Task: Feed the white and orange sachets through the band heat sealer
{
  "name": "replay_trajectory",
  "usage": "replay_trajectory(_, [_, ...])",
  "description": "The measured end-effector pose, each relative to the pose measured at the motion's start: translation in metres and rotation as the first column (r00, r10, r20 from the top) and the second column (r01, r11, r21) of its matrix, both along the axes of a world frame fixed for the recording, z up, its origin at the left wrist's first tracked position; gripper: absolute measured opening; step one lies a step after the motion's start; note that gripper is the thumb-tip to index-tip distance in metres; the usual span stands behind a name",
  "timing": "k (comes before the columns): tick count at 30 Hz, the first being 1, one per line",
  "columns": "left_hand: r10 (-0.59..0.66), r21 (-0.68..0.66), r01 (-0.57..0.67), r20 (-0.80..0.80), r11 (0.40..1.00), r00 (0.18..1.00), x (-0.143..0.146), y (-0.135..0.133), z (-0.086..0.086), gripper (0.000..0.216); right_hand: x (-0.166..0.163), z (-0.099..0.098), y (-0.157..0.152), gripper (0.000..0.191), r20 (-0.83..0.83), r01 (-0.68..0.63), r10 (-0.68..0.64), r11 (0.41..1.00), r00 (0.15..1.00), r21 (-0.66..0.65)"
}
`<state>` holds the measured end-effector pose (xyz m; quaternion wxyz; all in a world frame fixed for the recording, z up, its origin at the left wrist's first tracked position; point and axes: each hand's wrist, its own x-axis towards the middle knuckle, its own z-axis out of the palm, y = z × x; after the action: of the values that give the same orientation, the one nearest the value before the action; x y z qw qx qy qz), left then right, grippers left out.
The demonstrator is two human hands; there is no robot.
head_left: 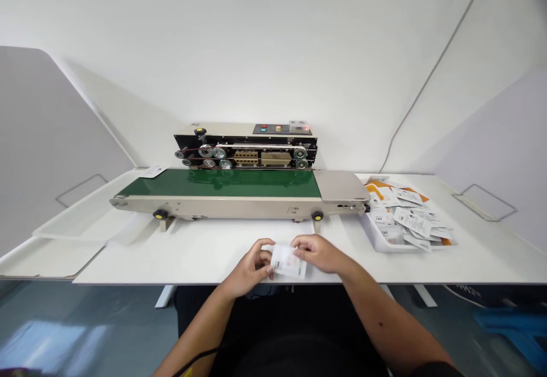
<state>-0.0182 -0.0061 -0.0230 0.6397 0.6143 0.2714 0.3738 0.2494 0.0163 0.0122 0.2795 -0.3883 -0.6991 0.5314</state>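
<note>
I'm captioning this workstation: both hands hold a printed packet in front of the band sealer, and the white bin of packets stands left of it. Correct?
One slip: the head view shows the white bin of packets standing right of the band sealer. The left hand and right hand hold a printed packet in front of it.

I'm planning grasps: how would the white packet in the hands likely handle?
The white packet is probably light, being small and thin. It likely flexes easily, since it looks like a film pouch. Rolling seems unlikely, given its flat shape.
</note>
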Motion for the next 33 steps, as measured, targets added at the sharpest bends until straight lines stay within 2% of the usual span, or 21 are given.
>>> replay_trajectory(2, [0.034,0.029,-0.035,0.037,0.999,0.999,-0.002,0.002,-0.003,0.066,0.017,0.031,0.014,0.025,-0.05,0.064,-0.063,0.998,0.997,0.017])
replay_trajectory(4, [0.038,0.044,-0.041,0.05,0.998,0.998,-0.004,0.004,-0.005,0.066,0.032,0.061,0.035,0.03,-0.121,0.226,-0.221,0.974,0.968,0.029])
replay_trajectory(5, [0.03,0.048,-0.032,0.046,0.998,0.999,-0.005,0.005,-0.007,0.065,0.039,0.075,0.047,0.033,-0.174,0.329,-0.318,0.944,0.932,0.033])
replay_trajectory(7, [0.015,0.054,-0.016,0.036,0.998,0.999,-0.006,0.005,-0.008,0.062,0.05,0.095,0.074,0.034,-0.283,0.53,-0.503,0.848,0.817,0.025])
replay_trajectory(9, [0.01,0.058,-0.012,0.036,0.998,0.999,-0.007,0.005,-0.009,0.062,0.057,0.107,0.1,0.031,-0.364,0.652,-0.614,0.758,0.7,-0.025])
replay_trajectory(11, [0.01,0.063,-0.013,0.04,0.998,0.999,-0.007,0.005,-0.009,0.063,0.062,0.111,0.121,0.026,-0.392,0.679,-0.658,0.727,0.643,-0.106])
replay_trajectory(16, [-0.011,0.086,0.009,0.025,0.996,1.0,-0.01,0.004,-0.01,0.06,0.067,0.102,0.144,0.017,-0.387,0.596,-0.64,0.765,0.664,-0.244])
replay_trajectory(21, [-0.028,0.104,0.027,0.007,0.994,1.0,-0.011,0.003,-0.011,0.057,0.057,0.095,0.153,0.015,-0.367,0.59,-0.648,0.761,0.667,-0.271])
replay_trajectory(27, [-0.027,0.096,0.028,-0.008,0.995,1.0,-0.011,0.002,-0.008,0.056,0.033,0.103,0.168,0.024,-0.284,0.564,-0.629,0.776,0.724,-0.282])
replay_trajectory(29, [-0.023,0.096,0.024,-0.009,0.995,1.0,-0.011,0.001,-0.007,0.056,0.029,0.105,0.164,0.034,-0.209,0.611,-0.636,0.771,0.742,-0.179])
replay_trajectory(30, [-0.019,0.096,0.02,-0.012,0.995,1.0,-0.011,0.001,-0.006,0.056,0.027,0.104,0.158,0.04,-0.165,0.664,-0.661,0.746,0.732,-0.048])
replay_trajectory(31, [-0.014,0.098,0.016,-0.015,0.995,1.0,-0.011,0.001,-0.006,0.055,0.025,0.101,0.147,0.044,-0.132,0.716,-0.704,0.686,0.698,0.129])
replay_trajectory(33, [-0.002,0.105,0.004,-0.019,0.994,1.0,-0.011,0.0,-0.005,0.054,0.018,0.087,0.117,0.046,-0.148,0.729,-0.782,0.47,0.605,0.497])
